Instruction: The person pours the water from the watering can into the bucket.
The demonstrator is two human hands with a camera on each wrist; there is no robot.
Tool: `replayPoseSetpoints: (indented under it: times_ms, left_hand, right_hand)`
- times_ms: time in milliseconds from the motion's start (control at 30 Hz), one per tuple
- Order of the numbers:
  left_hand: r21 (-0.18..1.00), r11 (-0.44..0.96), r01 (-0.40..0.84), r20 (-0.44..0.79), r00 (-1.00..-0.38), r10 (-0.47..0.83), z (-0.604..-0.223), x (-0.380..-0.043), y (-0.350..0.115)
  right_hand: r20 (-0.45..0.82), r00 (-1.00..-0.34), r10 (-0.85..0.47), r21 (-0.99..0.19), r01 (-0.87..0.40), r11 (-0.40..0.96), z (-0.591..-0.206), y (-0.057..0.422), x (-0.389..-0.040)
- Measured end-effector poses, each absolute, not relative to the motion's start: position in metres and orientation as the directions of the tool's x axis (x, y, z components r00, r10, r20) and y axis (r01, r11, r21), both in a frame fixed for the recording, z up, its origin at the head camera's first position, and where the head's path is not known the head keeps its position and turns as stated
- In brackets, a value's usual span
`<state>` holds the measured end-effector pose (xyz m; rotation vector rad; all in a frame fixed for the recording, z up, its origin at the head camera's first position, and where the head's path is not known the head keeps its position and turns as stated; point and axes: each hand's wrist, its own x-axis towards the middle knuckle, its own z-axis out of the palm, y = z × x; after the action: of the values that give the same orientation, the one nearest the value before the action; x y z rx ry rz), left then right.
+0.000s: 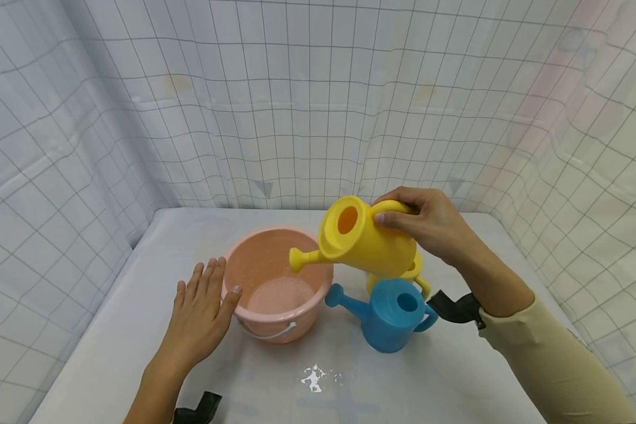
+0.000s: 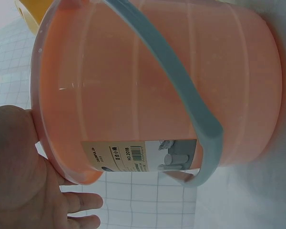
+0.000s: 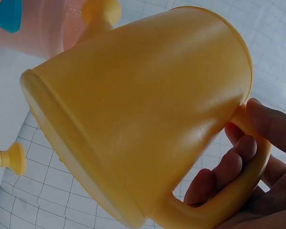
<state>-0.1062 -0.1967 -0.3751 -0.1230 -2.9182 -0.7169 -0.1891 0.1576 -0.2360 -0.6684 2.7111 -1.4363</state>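
Observation:
A yellow watering can (image 1: 373, 250) is tilted in the air, its spout head over the pink bucket (image 1: 318, 309). My right hand (image 1: 431, 221) grips the can's handle, with fingers curled through the loop in the right wrist view. Fine streaks of water show inside the bucket below the spout. At the bucket's left side, my left hand (image 1: 204, 312) has its fingers straight, and the thumb lies against the rim. The left wrist view shows the bucket's grey handle (image 2: 181, 86) hanging down its outer wall beside a paper label (image 2: 119, 156).
Just right of the bucket stands a blue watering can (image 1: 389, 324), its spout close to the bucket wall. Behind it is a second yellow watering can (image 1: 423, 285), partly hidden. A small puddle (image 1: 312, 378) lies on the white table (image 1: 275, 388). Checked curtains (image 1: 307, 118) surround the table.

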Motion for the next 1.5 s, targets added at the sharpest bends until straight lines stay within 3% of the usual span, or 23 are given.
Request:
replayPoseSetpoints:
  times_ms: [1500]
  left_hand:
    - [0.447,0.888,0.107,0.141,-0.989,0.048,-0.374,-0.106,-0.1975]
  right_hand:
    - [0.183,-0.903,-0.388,-0.76,-0.38,0.528,-0.2305,0.1551,-0.1876]
